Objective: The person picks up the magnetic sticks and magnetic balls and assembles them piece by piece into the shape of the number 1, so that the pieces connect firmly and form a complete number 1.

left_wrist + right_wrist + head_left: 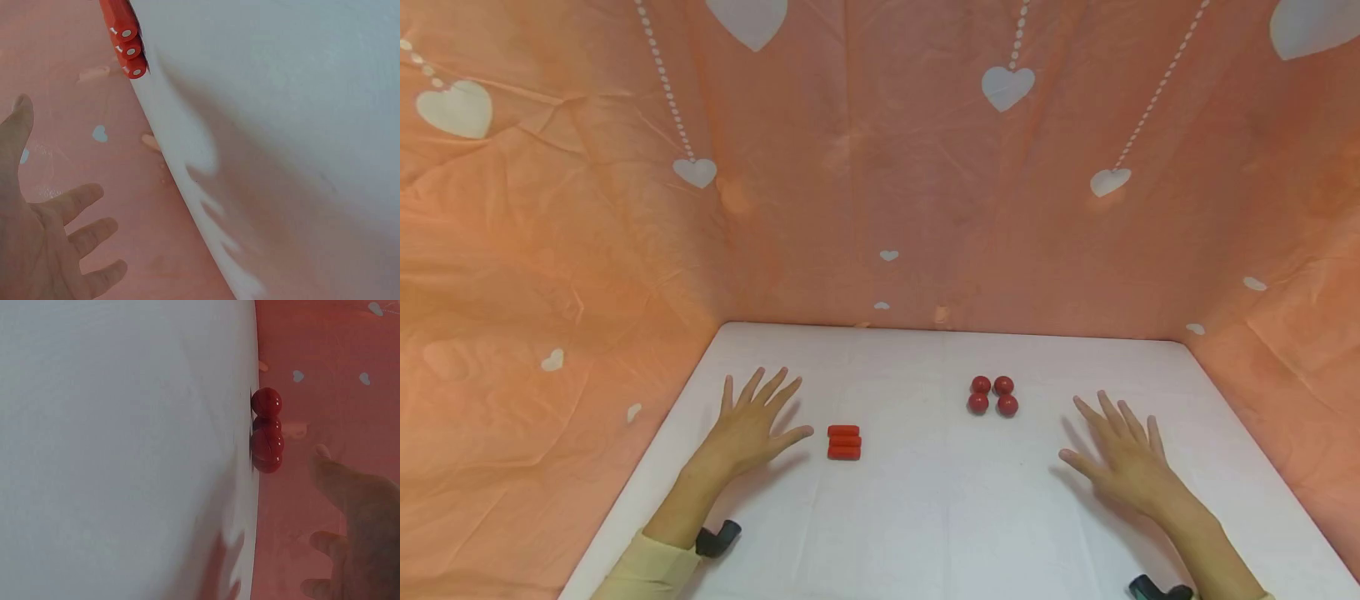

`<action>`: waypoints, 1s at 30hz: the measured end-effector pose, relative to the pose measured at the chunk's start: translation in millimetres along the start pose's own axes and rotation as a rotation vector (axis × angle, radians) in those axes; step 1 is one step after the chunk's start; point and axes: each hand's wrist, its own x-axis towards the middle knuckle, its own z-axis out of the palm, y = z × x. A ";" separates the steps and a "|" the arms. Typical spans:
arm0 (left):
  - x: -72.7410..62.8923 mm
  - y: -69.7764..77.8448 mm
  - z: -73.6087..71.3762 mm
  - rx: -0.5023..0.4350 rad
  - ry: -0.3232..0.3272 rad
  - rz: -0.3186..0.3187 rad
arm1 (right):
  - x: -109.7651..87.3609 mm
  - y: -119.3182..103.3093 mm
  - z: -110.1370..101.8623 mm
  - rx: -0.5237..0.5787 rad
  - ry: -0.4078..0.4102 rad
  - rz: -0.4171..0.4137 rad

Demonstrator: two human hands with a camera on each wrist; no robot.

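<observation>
Three short red sticks [844,442] lie side by side in a stack-like row on the white table [910,525]; their round ends, each with a pale centre, face the left wrist view [130,51]. My left hand [751,432] is spread just left of them, thumb pointing toward them, holding nothing. Right of the middle, several glossy red balls [992,396] sit in a small square cluster, overlapping in a line in the right wrist view [267,440]. To their right my right hand [1123,462] hovers with fingers spread and holds nothing. Both hands cast shadows on the table.
Orange cloth [925,208] with white hearts hangs behind the table and along both sides. A dark wrist-camera mount [718,539] sits at the left wrist, and another dark mount [1159,588] at the right wrist.
</observation>
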 end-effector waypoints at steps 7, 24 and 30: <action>2.6 0.3 2.0 0.003 -0.001 0.014 | 2.8 0.1 4.2 0.016 0.018 -0.021; 15.2 5.2 15.9 0.024 -0.053 0.074 | 22.7 -15.4 10.1 0.049 -0.001 -0.062; 22.2 8.1 19.8 0.036 -0.095 0.093 | 31.5 -19.6 14.2 0.048 -0.002 -0.082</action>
